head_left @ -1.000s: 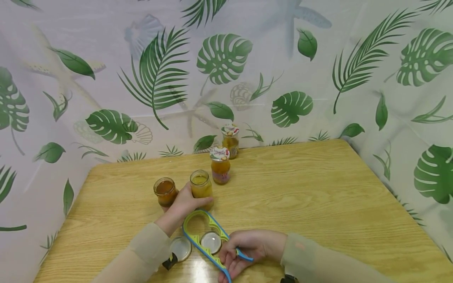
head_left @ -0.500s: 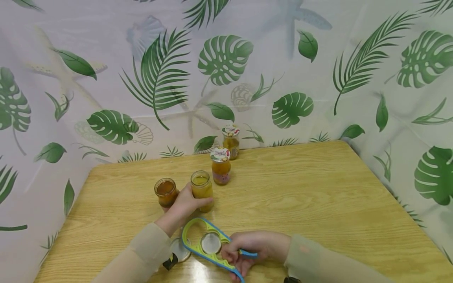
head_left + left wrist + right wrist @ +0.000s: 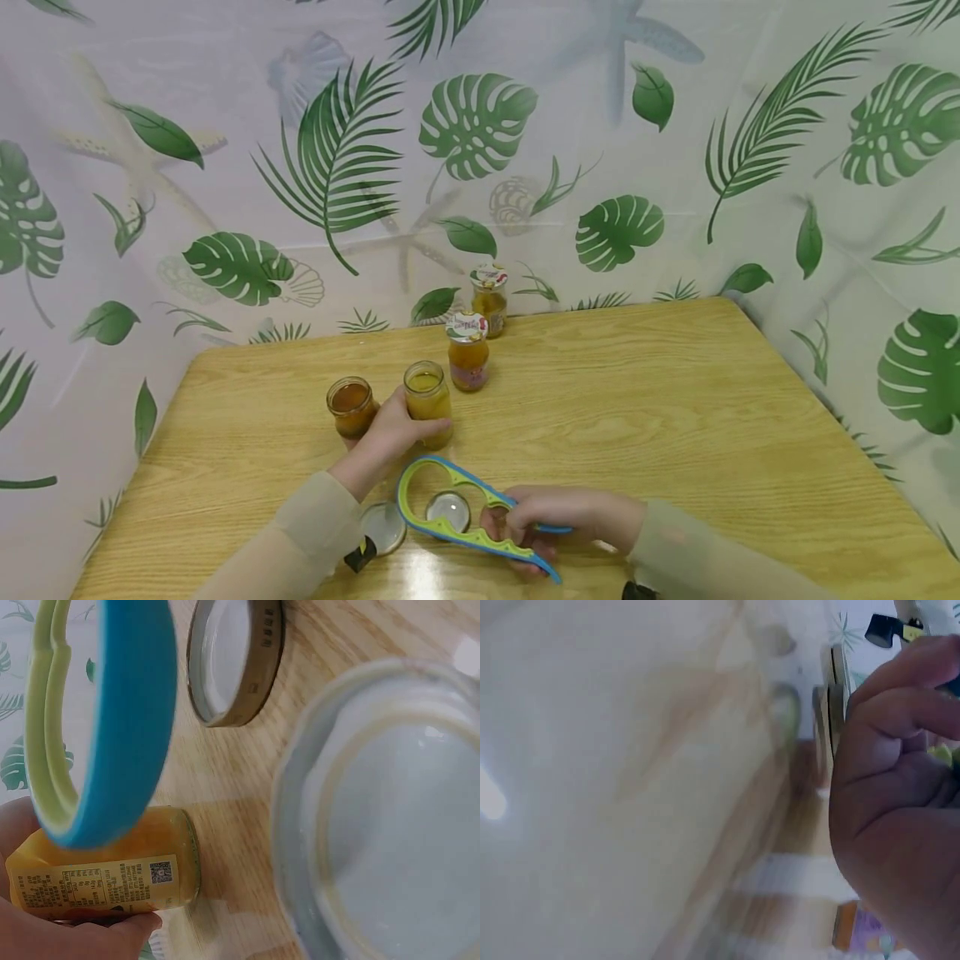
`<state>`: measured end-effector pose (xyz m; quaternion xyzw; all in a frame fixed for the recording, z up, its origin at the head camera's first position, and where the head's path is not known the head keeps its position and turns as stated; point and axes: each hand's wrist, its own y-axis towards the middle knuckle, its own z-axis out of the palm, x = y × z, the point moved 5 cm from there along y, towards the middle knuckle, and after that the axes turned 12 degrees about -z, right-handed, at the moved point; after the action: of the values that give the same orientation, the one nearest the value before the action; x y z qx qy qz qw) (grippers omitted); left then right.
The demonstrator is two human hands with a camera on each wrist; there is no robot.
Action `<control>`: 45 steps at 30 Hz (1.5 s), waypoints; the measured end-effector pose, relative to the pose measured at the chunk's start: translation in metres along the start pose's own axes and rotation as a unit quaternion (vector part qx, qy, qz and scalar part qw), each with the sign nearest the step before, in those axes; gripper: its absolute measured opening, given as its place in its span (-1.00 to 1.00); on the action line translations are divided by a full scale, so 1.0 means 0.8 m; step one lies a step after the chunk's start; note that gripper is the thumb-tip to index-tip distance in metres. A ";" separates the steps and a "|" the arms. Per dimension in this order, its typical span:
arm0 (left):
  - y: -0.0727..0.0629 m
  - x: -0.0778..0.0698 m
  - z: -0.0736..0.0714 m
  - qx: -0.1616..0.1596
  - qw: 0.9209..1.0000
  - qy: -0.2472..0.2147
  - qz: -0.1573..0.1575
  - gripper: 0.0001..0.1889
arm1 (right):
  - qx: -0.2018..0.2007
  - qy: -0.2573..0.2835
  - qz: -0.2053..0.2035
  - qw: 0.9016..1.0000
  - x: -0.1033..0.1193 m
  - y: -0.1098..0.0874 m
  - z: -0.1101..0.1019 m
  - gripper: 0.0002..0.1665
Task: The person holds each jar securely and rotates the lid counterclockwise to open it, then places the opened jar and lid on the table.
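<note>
Wood-grain desk point(image 3: 660, 408), leaf-print backdrop point(image 3: 472, 125). Left grip point(image 3: 390, 431) holds the lidless yellow jar point(image 3: 427, 406) on the desk, near the lidless amber jar point(image 3: 352, 411). Right grip point(image 3: 566, 507) clasps the jar opener point(image 3: 474, 538), its handles point(image 3: 550, 570) now farther rightward than a second ago; uncapping both jars seems complete.

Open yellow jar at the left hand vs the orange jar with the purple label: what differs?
Lid: the yellow jar is open at the top; the orange jar wears a printed lid.
Contact: the left hand grips the yellow jar; nothing touches the orange jar.
Position: the yellow jar is nearer the person; the orange jar stands farther back, to the right.
Shared: both are glass jars, upright on the table.
</note>
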<state>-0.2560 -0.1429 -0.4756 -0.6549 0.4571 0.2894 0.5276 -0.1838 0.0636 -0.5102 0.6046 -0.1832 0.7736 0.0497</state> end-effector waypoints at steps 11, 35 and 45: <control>-0.001 0.000 0.000 0.002 1.000 0.012 -0.012 -0.29 | -0.026 -0.201 -0.014 0.979 0.021 -0.046 -0.023 -0.19; 0.005 0.004 0.002 -0.032 0.999 0.003 -0.019 -0.29 | -0.324 -0.377 0.001 0.868 0.070 -0.104 -0.064 -0.44; 0.003 0.000 0.001 -0.056 0.998 0.012 -0.009 -0.25 | -0.381 -0.404 0.006 0.831 0.075 -0.119 -0.078 -0.26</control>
<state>-0.2583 -0.1426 -0.4770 -0.6912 0.4401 0.3023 0.4871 -0.2285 0.1645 -0.4444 0.7954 -0.4709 0.3292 0.1932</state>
